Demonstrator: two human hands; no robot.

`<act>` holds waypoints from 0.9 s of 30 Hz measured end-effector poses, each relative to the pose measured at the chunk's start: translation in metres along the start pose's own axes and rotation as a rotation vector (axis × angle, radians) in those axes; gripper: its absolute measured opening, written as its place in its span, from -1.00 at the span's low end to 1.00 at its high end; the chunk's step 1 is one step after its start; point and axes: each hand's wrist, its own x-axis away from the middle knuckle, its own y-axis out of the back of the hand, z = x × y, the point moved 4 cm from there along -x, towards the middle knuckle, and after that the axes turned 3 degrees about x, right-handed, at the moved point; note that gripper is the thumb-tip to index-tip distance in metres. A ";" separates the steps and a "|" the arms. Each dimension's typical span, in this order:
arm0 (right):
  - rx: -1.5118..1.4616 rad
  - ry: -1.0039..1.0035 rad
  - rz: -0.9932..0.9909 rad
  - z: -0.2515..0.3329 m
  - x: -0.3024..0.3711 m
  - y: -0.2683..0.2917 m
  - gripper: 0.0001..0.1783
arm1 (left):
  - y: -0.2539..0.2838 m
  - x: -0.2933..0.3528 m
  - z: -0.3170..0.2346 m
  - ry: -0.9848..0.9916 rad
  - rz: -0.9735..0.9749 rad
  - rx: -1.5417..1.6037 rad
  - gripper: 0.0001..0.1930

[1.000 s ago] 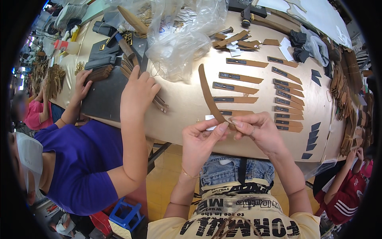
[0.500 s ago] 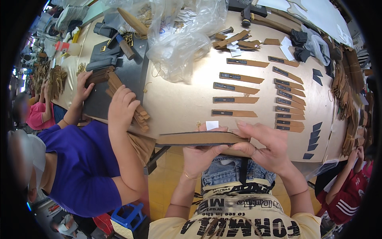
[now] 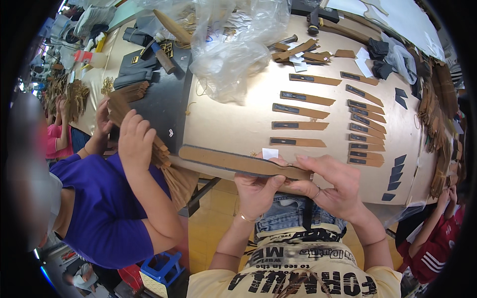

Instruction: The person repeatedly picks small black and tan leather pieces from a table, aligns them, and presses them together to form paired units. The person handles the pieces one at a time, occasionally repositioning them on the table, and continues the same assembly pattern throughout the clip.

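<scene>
A long brown leather strap (image 3: 223, 161) with dark edges lies across both my hands, at the near edge of the table. My left hand (image 3: 256, 193) supports it from below, with the thumb along its near edge. My right hand (image 3: 330, 183) closes around its right end, thumb and fingers pinching it; that end is partly hidden. The strap's rounded left end sticks out over the table. Just beyond my left fingertips is a small white paper piece (image 3: 270, 153). Beyond it, brown leather tabs (image 3: 318, 100) with dark rectangular patches lie in a column.
A second column of patched tabs (image 3: 373, 106) lies farther right, near dark slanted pieces (image 3: 394, 178). A clear plastic bag (image 3: 223, 74) and a hammer (image 3: 313, 22) are toward the back. At left, a co-worker's hands (image 3: 135, 136) hold leather strips (image 3: 160, 150) beside a black board (image 3: 169, 107).
The strap's left end has swung up and out to the left, and more of its brown face shows. Both my hands keep their hold. The co-worker's hands have shifted with their strips.
</scene>
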 end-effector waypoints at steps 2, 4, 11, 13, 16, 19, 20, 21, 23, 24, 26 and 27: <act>-0.024 -0.021 0.003 -0.001 -0.001 0.000 -0.51 | 0.002 -0.002 0.002 0.048 0.014 0.067 -0.79; -0.088 -0.052 0.011 -0.003 -0.002 0.002 -0.52 | 0.003 -0.004 0.001 0.076 0.018 0.098 -0.79; -0.080 -0.116 -0.023 -0.007 -0.003 0.008 -0.65 | -0.003 -0.007 -0.004 0.162 0.043 0.007 -0.76; -0.045 -0.117 -0.029 -0.008 -0.003 0.008 -0.68 | -0.004 -0.007 -0.004 0.215 0.012 -0.026 -0.77; 0.007 -0.144 0.009 -0.008 -0.004 0.006 -0.70 | -0.004 -0.007 -0.004 0.276 -0.024 -0.028 -0.78; -0.032 -0.123 0.024 -0.007 -0.007 0.005 -0.78 | -0.002 -0.009 -0.011 0.284 0.001 -0.063 -0.78; -0.076 -0.170 0.048 -0.009 -0.009 0.003 -0.80 | -0.001 -0.008 -0.014 0.275 -0.021 -0.134 -0.79; -0.130 -0.207 0.062 -0.011 -0.012 0.001 -0.83 | 0.000 -0.008 -0.017 0.267 -0.042 -0.205 -0.80; -0.228 -0.247 0.083 -0.015 -0.021 -0.006 -0.86 | 0.005 -0.011 -0.025 0.205 -0.056 -0.322 -0.80; -0.274 -0.251 0.090 -0.016 -0.027 -0.013 -0.87 | 0.009 -0.013 -0.030 0.174 -0.060 -0.380 -0.80; -0.354 -0.262 0.105 -0.018 -0.043 -0.029 -0.83 | 0.021 -0.021 -0.040 0.065 -0.100 -0.402 -0.79; -0.389 -0.269 0.115 -0.018 -0.053 -0.040 -0.80 | 0.028 -0.026 -0.046 0.009 -0.118 -0.414 -0.77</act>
